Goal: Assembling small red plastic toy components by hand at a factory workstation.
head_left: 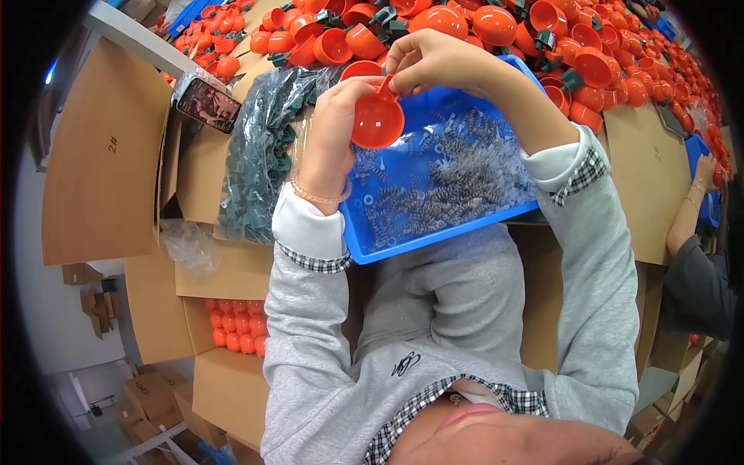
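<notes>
One glossy orange-red plastic cup [378,124], between both hands: left hand [335,116] gripping, right hand [438,66] pinching its narrow stem [384,88]. Stem work apparently underway, calling for steady fingertips. Bodyward of right hand: blue plastic tray [446,235].

Glossy smooth plastic cup [378,125], smooth plastic tray [356,235], metal springs [422,211], crinkled shiny plastic bag [267,101], matt cardboard flap [108,170]

The tray [442,237] occupies the frame's centre; springs [422,211] lie in it. The hands [442,63] are over its upper left part, a cup [378,124] between them. Left of the tray lies a bag [252,167]; the phone [208,105] stands at upper left. Piled cups [496,27] extend behind, along the top. A co-worker's forearm [685,209] is at far right.
</notes>
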A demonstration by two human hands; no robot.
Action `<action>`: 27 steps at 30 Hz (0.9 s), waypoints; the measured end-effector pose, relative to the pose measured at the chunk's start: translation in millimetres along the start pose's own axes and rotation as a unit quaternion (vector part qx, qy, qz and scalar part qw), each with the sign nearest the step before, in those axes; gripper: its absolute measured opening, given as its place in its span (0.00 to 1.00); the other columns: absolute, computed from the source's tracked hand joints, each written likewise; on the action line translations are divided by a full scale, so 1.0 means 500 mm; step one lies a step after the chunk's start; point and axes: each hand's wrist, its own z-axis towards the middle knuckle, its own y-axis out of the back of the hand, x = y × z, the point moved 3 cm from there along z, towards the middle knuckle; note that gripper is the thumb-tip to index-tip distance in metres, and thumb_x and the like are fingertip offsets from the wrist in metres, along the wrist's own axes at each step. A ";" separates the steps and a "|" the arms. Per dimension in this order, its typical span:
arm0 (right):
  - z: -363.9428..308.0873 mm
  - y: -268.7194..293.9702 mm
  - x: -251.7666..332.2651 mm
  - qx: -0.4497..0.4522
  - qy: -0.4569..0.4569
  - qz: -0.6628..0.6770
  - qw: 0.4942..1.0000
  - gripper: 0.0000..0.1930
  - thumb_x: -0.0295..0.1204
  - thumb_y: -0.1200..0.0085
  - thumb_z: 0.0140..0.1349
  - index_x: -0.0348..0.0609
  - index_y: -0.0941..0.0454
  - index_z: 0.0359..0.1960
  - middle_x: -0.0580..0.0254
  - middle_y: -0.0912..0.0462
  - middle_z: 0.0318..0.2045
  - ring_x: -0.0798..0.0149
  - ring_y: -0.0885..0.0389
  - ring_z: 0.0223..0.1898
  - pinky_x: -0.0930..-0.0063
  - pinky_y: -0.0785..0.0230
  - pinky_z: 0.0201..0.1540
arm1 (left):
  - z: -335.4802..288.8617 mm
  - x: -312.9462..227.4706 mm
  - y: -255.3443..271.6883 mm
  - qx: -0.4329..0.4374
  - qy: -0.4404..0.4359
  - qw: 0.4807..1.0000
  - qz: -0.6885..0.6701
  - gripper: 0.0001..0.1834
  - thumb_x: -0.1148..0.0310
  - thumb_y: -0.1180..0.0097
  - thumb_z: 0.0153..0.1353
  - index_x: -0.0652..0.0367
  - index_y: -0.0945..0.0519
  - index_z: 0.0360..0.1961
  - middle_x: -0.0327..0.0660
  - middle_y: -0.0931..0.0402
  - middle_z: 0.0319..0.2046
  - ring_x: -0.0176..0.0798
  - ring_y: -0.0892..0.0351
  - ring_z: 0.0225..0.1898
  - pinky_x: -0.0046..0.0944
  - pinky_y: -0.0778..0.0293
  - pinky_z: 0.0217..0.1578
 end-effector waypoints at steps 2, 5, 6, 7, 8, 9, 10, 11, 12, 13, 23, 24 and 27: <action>-0.001 -0.003 -0.002 0.014 -0.025 0.019 0.999 0.14 0.30 0.38 0.50 0.39 0.24 0.37 0.60 0.18 0.30 0.70 0.19 0.35 0.79 0.27 0.39 | -0.004 -0.003 -0.001 -0.002 -0.004 1.000 0.024 0.12 0.68 0.50 0.59 0.66 0.23 0.38 0.46 0.21 0.34 0.36 0.20 0.34 0.31 0.25 0.37; -0.018 0.010 0.016 0.034 0.015 0.054 0.998 0.17 0.33 0.39 0.52 0.37 0.24 0.41 0.61 0.19 0.29 0.70 0.19 0.31 0.79 0.26 0.35 | -0.006 -0.001 -0.006 0.019 0.007 1.000 0.008 0.11 0.68 0.47 0.58 0.65 0.23 0.38 0.44 0.21 0.32 0.37 0.20 0.31 0.31 0.24 0.33; -0.019 0.015 0.014 0.032 0.014 0.054 0.998 0.17 0.33 0.39 0.52 0.37 0.24 0.41 0.61 0.19 0.29 0.70 0.19 0.31 0.79 0.26 0.35 | -0.009 -0.005 -0.005 0.017 0.002 1.000 -0.012 0.11 0.67 0.45 0.57 0.65 0.23 0.37 0.43 0.22 0.31 0.38 0.19 0.30 0.31 0.24 0.31; -0.017 0.018 0.011 0.073 0.029 -0.017 0.997 0.16 0.32 0.40 0.52 0.36 0.23 0.40 0.60 0.19 0.28 0.70 0.19 0.31 0.78 0.27 0.34 | -0.010 -0.008 -0.005 0.016 -0.003 0.999 -0.031 0.11 0.67 0.44 0.57 0.65 0.23 0.36 0.43 0.22 0.30 0.38 0.19 0.29 0.31 0.24 0.30; -0.017 0.018 0.006 0.114 0.042 -0.089 0.989 0.15 0.32 0.41 0.52 0.35 0.22 0.39 0.59 0.19 0.27 0.70 0.19 0.30 0.78 0.27 0.32 | -0.010 -0.009 -0.005 0.018 -0.002 0.999 -0.030 0.11 0.67 0.44 0.57 0.65 0.23 0.36 0.43 0.22 0.30 0.38 0.19 0.29 0.31 0.24 0.30; -0.016 0.012 -0.005 0.159 0.016 -0.126 0.979 0.13 0.29 0.41 0.51 0.34 0.21 0.35 0.58 0.19 0.26 0.70 0.20 0.29 0.76 0.27 0.31 | -0.008 -0.009 -0.008 0.010 -0.002 0.999 -0.040 0.12 0.66 0.43 0.57 0.65 0.23 0.35 0.43 0.22 0.29 0.38 0.19 0.29 0.32 0.23 0.30; -0.011 -0.005 -0.018 0.171 -0.017 -0.198 0.965 0.12 0.26 0.40 0.47 0.36 0.20 0.35 0.56 0.18 0.27 0.66 0.19 0.29 0.73 0.27 0.33 | -0.008 -0.011 -0.002 -0.003 -0.003 0.999 -0.047 0.12 0.66 0.42 0.56 0.65 0.23 0.34 0.42 0.22 0.29 0.38 0.19 0.29 0.32 0.23 0.31; -0.009 -0.026 -0.028 0.158 -0.006 -0.305 0.939 0.12 0.24 0.39 0.45 0.37 0.20 0.34 0.56 0.18 0.28 0.63 0.18 0.30 0.71 0.26 0.34 | -0.005 -0.007 0.005 -0.007 -0.002 0.999 -0.050 0.13 0.65 0.42 0.56 0.66 0.23 0.33 0.43 0.22 0.28 0.39 0.19 0.28 0.32 0.23 0.30; -0.005 -0.049 -0.036 0.145 0.007 -0.407 0.902 0.13 0.23 0.39 0.43 0.39 0.19 0.34 0.55 0.18 0.29 0.60 0.18 0.31 0.69 0.26 0.36 | -0.006 -0.008 0.009 -0.009 -0.002 0.999 -0.049 0.13 0.65 0.42 0.56 0.66 0.23 0.33 0.43 0.22 0.28 0.39 0.19 0.28 0.32 0.23 0.30; -0.001 -0.068 -0.047 0.159 0.016 -0.408 0.899 0.13 0.23 0.39 0.42 0.40 0.19 0.34 0.56 0.17 0.29 0.58 0.19 0.33 0.67 0.26 0.37 | -0.006 -0.008 0.008 -0.011 -0.008 0.999 -0.050 0.13 0.65 0.42 0.56 0.66 0.24 0.34 0.43 0.22 0.28 0.39 0.19 0.29 0.32 0.23 0.30; -0.013 -0.097 -0.038 0.133 -0.016 -0.447 0.885 0.08 0.22 0.42 0.43 0.41 0.21 0.29 0.55 0.19 0.28 0.54 0.20 0.33 0.63 0.28 0.37 | -0.007 -0.011 0.004 -0.013 -0.002 0.998 -0.055 0.13 0.65 0.44 0.58 0.66 0.24 0.35 0.45 0.22 0.29 0.41 0.19 0.30 0.33 0.23 0.33; -0.020 -0.089 -0.030 0.140 -0.023 -0.444 0.885 0.09 0.22 0.42 0.43 0.40 0.21 0.29 0.55 0.19 0.29 0.54 0.20 0.34 0.63 0.28 0.37 | -0.007 -0.011 0.004 -0.013 -0.002 0.998 -0.055 0.13 0.65 0.44 0.58 0.66 0.24 0.35 0.45 0.22 0.29 0.41 0.19 0.30 0.33 0.23 0.33; -0.018 -0.094 -0.034 0.141 -0.022 -0.426 0.893 0.09 0.23 0.40 0.43 0.40 0.21 0.29 0.55 0.18 0.29 0.54 0.20 0.34 0.63 0.28 0.38 | -0.005 -0.010 0.003 -0.006 0.002 0.998 -0.058 0.13 0.65 0.44 0.58 0.66 0.24 0.35 0.45 0.22 0.30 0.41 0.19 0.30 0.33 0.24 0.33</action>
